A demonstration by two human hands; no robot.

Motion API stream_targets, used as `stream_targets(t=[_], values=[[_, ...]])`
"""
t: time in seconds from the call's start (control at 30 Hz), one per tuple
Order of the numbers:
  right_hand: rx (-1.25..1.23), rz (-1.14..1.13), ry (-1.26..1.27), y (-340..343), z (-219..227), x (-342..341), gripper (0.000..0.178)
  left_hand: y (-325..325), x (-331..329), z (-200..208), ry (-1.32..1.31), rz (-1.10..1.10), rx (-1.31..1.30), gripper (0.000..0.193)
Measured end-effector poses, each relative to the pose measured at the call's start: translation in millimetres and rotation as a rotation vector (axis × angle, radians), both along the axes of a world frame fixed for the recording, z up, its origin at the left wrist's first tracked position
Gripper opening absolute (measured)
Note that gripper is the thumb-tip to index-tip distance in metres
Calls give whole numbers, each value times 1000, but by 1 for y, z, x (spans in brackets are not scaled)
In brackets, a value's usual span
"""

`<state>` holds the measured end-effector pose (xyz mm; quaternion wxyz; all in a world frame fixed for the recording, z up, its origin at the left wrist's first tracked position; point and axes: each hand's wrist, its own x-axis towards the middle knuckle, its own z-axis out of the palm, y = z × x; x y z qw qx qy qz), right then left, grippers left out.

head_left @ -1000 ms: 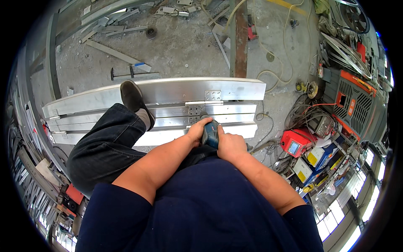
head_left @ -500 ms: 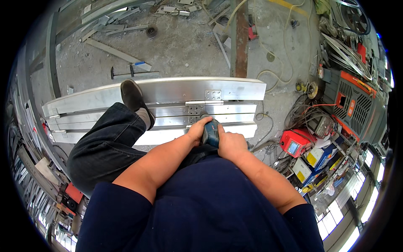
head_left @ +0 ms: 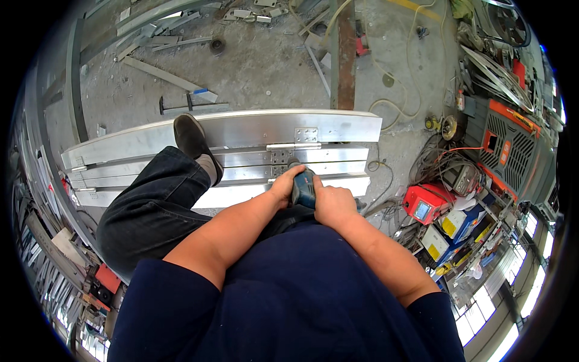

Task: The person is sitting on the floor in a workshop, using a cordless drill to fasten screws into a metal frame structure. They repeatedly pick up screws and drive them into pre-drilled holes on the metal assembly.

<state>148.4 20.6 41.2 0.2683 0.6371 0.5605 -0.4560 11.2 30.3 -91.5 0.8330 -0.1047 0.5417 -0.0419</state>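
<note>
Hardly anything has moved, with left hand (head_left: 284, 186) and right hand (head_left: 335, 204) keeping their grip closed around the blue power tool (head_left: 304, 190), best held square to the hinge plate (head_left: 280, 157).

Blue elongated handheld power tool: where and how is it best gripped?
Probably around the blue tool body, from the near side, left bare hand and right bare hand on opposite flanks: its dark, narrower nose points away, toward the silver perforated hinge plate.

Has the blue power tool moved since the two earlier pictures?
No, not visibly: held by the left hand and right hand, the blue power tool keeps its nose by the right side of the middle hinge plate.
</note>
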Motion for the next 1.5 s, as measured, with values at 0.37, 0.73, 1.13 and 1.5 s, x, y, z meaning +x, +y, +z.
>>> stream_targets(t=[0.37, 0.73, 1.13, 1.5], values=[[-3, 5, -19, 1, -9, -5, 72, 4, -1, -1, -52, 23, -10, 35], [-58, -163, -10, -2, -23, 9, 62, 13, -7, -11, 170, -362, 203, 57], [-12, -415, 58, -26, 37, 20, 61, 27, -14, -34, 196, -663, 341, 56], [207, -1353, 1029, -159, 111, 106, 48, 79, 2, 95, -347, -501, 622, 27]])
